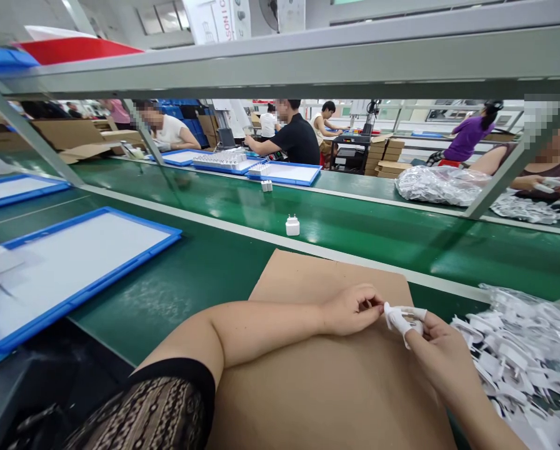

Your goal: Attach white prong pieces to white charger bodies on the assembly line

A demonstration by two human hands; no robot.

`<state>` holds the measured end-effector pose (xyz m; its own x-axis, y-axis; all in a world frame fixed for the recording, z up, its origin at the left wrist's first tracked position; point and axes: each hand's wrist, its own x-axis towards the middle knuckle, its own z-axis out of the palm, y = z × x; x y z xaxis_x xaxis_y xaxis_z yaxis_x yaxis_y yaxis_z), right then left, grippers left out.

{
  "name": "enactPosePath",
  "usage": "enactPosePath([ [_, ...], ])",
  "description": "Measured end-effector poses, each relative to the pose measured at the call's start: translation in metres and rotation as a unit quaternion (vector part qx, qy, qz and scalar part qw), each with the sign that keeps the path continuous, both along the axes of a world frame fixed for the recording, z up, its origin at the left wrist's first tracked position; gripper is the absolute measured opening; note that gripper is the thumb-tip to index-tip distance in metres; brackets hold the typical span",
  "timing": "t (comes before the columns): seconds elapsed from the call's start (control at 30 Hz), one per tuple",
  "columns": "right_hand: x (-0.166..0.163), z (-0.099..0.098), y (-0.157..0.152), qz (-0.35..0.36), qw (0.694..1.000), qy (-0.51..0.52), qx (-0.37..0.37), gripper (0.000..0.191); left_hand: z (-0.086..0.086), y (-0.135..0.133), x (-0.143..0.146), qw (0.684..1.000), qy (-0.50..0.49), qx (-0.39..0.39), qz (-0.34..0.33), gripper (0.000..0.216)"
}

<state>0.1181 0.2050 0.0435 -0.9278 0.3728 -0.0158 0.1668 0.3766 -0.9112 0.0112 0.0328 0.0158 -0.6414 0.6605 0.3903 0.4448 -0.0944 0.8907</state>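
My right hand (pixel 437 340), with white finger covers on its thumb and index finger, pinches a small white plug part (pixel 417 326) above a sheet of brown cardboard (pixel 336 387). My left hand (pixel 355 309) reaches across from the left, its fingers curled and fingertips pressed together. Those fingertips touch the white end at the right hand's fingers; what they grip there is too small to make out. Beside my right hand lies a heap of loose white plug parts (pixel 519 362), partly under clear plastic.
A white two-pin charger (pixel 292 225) stands on the green conveyor belt (pixel 355 228); more white pieces (pixel 266 185) sit beyond it. At left is a blue-rimmed tray (pixel 144 219). A shelf beam (pixel 280 62) crosses overhead. Co-workers sit opposite, one handling white parts at far right.
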Motion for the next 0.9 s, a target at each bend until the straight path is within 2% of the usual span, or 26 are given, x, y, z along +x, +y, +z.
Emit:
enactPosePath([
  [0.27,0.001,0.005,-0.005,0.01,0.999,-0.036,-0.009,0.051,-0.009,0.004,-0.005,0.999,-0.046,-0.018,-0.001,0.005],
  [0.5,0.003,0.01,-0.007,0.006,0.999,-0.02,0.041,0.047,-0.003,0.003,-0.004,0.997,-0.066,-0.034,-0.007,0.009],
  [0.6,0.005,0.02,-0.004,-0.025,0.998,0.035,0.04,0.05,-0.006,0.003,-0.006,0.996,-0.083,-0.042,-0.002,0.017],
  [0.67,0.009,0.03,-0.003,-0.056,0.994,0.095,0.013,0.054,-0.008,0.002,-0.007,0.994,-0.094,-0.047,-0.003,0.022],
  [0.73,0.016,0.041,-0.004,-0.062,0.987,0.144,-0.046,0.052,-0.009,0.001,-0.008,0.993,-0.102,-0.054,-0.008,0.025],
  [0.83,0.029,0.055,-0.009,0.027,0.975,0.15,-0.161,0.039,-0.006,-0.001,-0.009,0.992,-0.104,-0.067,-0.021,0.022],
  [0.9,0.037,0.057,-0.009,0.102,0.965,0.133,-0.202,0.053,-0.005,-0.002,-0.009,0.991,-0.105,-0.078,-0.026,0.019],
])
